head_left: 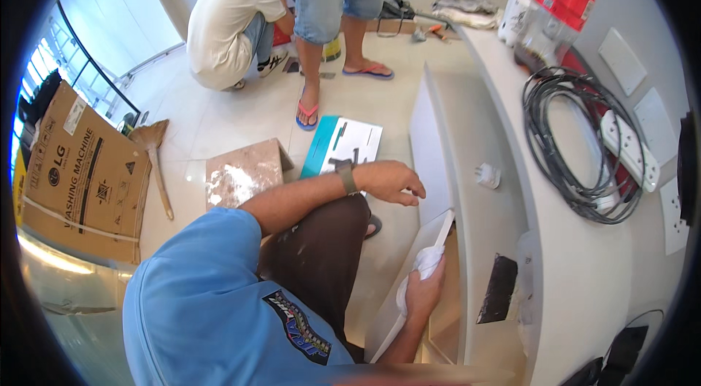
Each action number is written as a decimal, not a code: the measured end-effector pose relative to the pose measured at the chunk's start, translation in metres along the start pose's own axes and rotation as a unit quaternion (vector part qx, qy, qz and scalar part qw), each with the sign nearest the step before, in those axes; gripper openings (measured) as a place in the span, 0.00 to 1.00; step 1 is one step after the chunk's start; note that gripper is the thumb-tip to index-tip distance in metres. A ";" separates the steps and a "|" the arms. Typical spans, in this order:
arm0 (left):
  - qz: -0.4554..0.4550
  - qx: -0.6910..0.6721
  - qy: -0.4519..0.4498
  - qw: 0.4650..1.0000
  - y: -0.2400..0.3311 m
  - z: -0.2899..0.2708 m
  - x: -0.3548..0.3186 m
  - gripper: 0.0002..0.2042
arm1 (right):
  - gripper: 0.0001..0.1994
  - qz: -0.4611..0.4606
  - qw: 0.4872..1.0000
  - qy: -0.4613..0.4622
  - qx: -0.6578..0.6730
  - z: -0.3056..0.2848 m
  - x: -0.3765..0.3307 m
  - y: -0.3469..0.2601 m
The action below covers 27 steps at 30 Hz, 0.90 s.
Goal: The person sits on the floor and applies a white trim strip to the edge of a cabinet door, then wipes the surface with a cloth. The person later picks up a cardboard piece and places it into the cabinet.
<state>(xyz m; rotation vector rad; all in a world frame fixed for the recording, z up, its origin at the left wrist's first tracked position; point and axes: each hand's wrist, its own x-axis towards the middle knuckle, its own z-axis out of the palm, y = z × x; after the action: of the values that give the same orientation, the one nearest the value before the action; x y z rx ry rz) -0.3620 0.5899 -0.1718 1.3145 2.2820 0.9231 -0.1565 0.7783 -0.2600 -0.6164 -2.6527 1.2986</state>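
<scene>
We have in our grasp a bunched, soft-looking white cloth [428, 260], creased into folds and rounded where it bulges upward, with a thinner strip of it showing along the near side. It lies against the long, flat white panel [382, 319] that slants up in front of us, near that panel's upper end.

The fingers of our right hand [426, 293] are clamped on the white cloth; it sits between the palm and the panel and shows above the knuckles and to their left. Part of the grip is hidden by the folds, so we cannot tell how each fingertip is placed.

Our left hand [387, 183], with a dark olive band [347, 178] at its wrist, hangs above and well apart from the cloth. Its fingers are loosely bent and slightly apart, near the tall, smooth white board [431, 138] that rises beyond the panel.

To our right, a long white counter [584, 269] carries a coiled black cable [535, 139], a white power strip [628, 148] and a clear plastic bottle with a red label [558, 2]. A small white plug [488, 176] lies on the greyish surface between the counter and the board.
</scene>
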 end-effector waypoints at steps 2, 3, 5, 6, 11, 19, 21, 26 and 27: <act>0.024 0.012 0.050 0.998 0.008 0.000 -0.001 0.15 | 0.37 0.007 1.000 -0.006 -0.001 -0.001 -0.001 0.001; 0.022 0.016 0.055 0.998 0.011 0.002 -0.002 0.15 | 0.37 0.005 1.000 -0.004 -0.006 -0.001 -0.001 0.002; 0.041 0.020 0.085 0.995 0.016 0.008 -0.003 0.14 | 0.38 0.006 1.000 -0.008 -0.013 -0.002 -0.002 0.003; 0.031 0.052 0.059 0.996 0.017 0.012 -0.002 0.14 | 0.38 0.004 1.000 -0.013 -0.014 -0.002 -0.003 0.003; -0.053 0.169 -0.070 0.982 0.008 0.026 0.004 0.12 | 0.39 -0.005 1.000 -0.022 -0.015 -0.004 -0.002 0.003; -0.050 0.205 -0.063 0.975 0.001 0.037 0.006 0.11 | 0.39 -0.007 0.999 -0.025 -0.021 -0.005 -0.008 0.009; -0.069 0.211 -0.073 0.972 0.000 0.035 0.006 0.10 | 0.40 0.024 0.999 -0.040 -0.021 -0.007 -0.010 0.006; 0.015 -0.004 0.100 0.995 -0.042 0.020 -0.010 0.18 | 0.40 0.000 0.999 -0.042 -0.002 -0.010 -0.024 0.004; 0.000 0.037 0.179 0.983 -0.058 0.016 -0.023 0.18 | 0.39 0.001 0.999 -0.042 0.020 -0.010 -0.028 0.003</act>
<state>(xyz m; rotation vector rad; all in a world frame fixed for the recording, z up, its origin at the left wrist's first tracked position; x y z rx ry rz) -0.3777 0.5557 -0.2240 1.2625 2.6039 1.1661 -0.1268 0.7757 -0.2545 -0.5717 -2.6855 1.4038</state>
